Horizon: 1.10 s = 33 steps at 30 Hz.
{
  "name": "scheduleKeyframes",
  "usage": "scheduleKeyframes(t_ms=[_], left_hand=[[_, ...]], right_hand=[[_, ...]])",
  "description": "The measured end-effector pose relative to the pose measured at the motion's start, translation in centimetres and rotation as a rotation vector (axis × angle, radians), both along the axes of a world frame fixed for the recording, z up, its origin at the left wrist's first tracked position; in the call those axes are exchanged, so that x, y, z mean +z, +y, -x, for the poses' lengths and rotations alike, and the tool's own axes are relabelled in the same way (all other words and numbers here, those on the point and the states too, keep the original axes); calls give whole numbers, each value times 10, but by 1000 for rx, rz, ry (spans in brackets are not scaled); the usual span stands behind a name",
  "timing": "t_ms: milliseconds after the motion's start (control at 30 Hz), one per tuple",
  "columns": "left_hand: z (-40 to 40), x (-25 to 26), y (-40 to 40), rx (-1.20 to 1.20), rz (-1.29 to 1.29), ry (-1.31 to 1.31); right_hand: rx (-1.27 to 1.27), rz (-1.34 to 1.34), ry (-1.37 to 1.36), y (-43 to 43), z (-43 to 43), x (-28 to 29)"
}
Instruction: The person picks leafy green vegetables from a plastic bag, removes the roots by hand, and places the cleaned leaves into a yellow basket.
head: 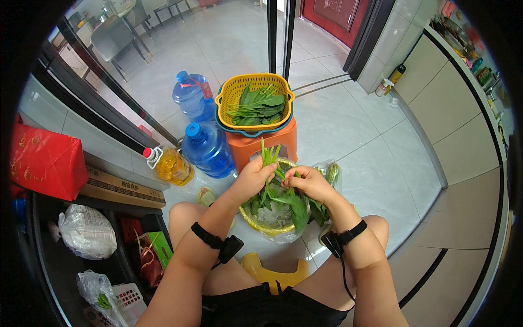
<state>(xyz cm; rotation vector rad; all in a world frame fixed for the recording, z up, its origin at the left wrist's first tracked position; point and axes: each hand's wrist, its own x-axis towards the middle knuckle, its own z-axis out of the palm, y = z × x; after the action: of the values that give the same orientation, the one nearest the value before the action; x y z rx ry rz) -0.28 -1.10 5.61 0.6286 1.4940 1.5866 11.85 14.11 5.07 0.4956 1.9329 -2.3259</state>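
My left hand (257, 176) grips a bunch of leafy green stems (269, 155), whose cut ends point up and away from me. Close beside it, my right hand (309, 182) pinches part of the same greens between thumb and fingers. Broad leaves (297, 210) hang from the bunch over a yellow-rimmed bin (253, 224) lined with a clear plastic bag. Beyond my hands, a yellow colander (224, 102) nested in a dark blue basin (245, 133) holds picked leaves (261, 104). Both rest on an orange stool (261, 143).
Two blue water jugs (207, 151) and an oil bottle (173, 165) stand left of the stool. A clear bag of greens (333, 173) lies right of the bin. Dark shelving (45, 229) borders my left, cabinets (461, 135) my right. A yellow stool (276, 274) shows between my legs.
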Motion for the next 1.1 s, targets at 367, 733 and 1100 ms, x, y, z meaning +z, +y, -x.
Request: scheduleKeyframes(t_ms=[367,733,1100], left_hand=[[0,6,-3,-1,19,9],[-24,-6,7,162,-84,240],[6,-3,1,266,-326,-688]], right_hand=[[202,-66,-46,1,0,9],[-221,24,-138,-2,8,-10],[-198,-81,19,-4,6,-17]])
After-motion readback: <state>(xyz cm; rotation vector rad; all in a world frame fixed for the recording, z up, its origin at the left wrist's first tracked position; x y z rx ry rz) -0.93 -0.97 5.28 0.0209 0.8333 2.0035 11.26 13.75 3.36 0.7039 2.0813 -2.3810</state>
